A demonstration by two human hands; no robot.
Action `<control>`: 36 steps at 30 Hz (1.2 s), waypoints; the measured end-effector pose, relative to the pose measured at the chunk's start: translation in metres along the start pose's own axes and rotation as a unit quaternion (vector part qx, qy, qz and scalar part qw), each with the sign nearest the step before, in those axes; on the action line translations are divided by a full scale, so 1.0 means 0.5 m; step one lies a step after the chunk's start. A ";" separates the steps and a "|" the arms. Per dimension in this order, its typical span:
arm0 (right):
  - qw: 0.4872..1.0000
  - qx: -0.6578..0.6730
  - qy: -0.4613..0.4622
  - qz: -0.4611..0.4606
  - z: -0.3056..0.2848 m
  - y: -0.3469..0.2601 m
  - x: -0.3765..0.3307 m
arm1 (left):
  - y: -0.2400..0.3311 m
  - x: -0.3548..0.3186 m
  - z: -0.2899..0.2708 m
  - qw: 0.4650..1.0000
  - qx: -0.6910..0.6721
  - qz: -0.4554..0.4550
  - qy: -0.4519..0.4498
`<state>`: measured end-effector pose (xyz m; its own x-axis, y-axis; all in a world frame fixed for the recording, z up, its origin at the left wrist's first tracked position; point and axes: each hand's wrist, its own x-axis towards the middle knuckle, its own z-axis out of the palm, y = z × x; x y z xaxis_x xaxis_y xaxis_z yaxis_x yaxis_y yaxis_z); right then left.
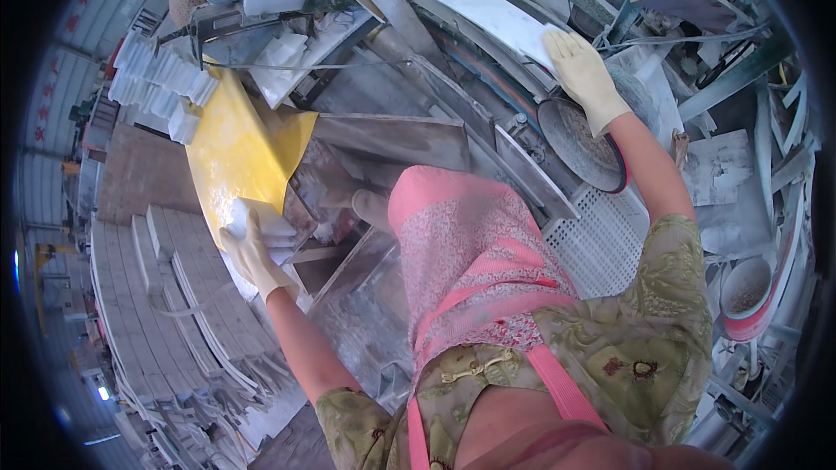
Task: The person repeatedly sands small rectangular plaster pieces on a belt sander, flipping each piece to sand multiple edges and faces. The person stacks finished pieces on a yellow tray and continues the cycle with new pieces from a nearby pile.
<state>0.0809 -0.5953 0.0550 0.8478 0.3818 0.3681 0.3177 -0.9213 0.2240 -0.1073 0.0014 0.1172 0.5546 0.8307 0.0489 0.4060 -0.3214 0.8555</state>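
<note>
My left hand (250, 259), in a cream glove, closes on a small white stone block (272, 219). More white pieces lie right below that block, at the edge of a yellow sheet (222, 144). Out to the far right, my right hand (582, 77) wears a matching glove. Its fingers are stretched out and lie flat against the near end of a long white stone slab (488, 4). The slab reaches away toward the upper middle, and the glove covers its end.
Stacked grey strips (157, 296) fill the left side. White pieces (157, 78) are piled beyond the yellow sheet. A dusty round pan (579, 144) and a white perforated crate (601, 239) stand below my right arm. A bucket (746, 287) sits at far right.
</note>
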 end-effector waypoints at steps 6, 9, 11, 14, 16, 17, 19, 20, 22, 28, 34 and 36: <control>0.999 -0.013 -0.044 -0.022 0.026 -0.028 0.075 | -0.039 0.028 0.002 1.000 0.012 0.010 0.013; 0.995 -0.082 -0.056 0.004 0.066 -0.042 0.109 | -0.044 0.024 0.000 0.999 0.032 0.018 0.030; 0.993 -0.098 -0.062 0.003 0.092 -0.039 0.130 | -0.042 0.026 -0.001 0.997 0.066 0.022 0.032; 0.996 -0.081 -0.029 -0.039 0.110 -0.017 0.135 | -0.041 0.042 -0.003 0.987 0.151 0.035 0.030; 0.996 -0.022 -0.043 -0.076 0.103 0.003 0.126 | -0.047 0.049 -0.003 0.988 0.141 0.049 0.025; 0.998 0.026 -0.048 -0.039 0.093 0.008 0.125 | -0.049 0.053 -0.004 0.992 0.121 0.036 0.023; 0.997 0.021 -0.069 -0.033 0.068 0.021 0.141 | -0.045 0.052 -0.008 0.987 0.156 0.009 0.023; 0.996 -0.010 -0.063 -0.058 0.053 0.025 0.157 | -0.038 0.046 -0.005 0.974 0.219 -0.014 0.047; 0.980 -0.019 -0.191 0.053 0.027 0.014 0.221 | -0.020 0.030 -0.007 0.973 0.225 -0.013 0.046; 0.839 0.538 -0.037 0.069 -0.060 -0.249 0.298 | 0.041 -0.016 -0.011 0.985 0.166 -0.025 0.027; 0.620 0.761 -0.187 0.036 -0.197 -0.790 0.265 | 0.052 -0.008 -0.010 0.984 0.174 -0.030 0.014; 0.663 0.719 -0.201 0.055 -0.241 -0.893 0.237 | 0.043 0.004 -0.006 0.982 0.188 -0.024 0.010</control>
<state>-0.0118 -0.1297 0.1075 0.8517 0.5234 -0.0242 0.0760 -0.1690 -0.9827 -0.0998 -0.0025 0.1374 0.5160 0.8562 0.0269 0.6724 -0.4243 0.6065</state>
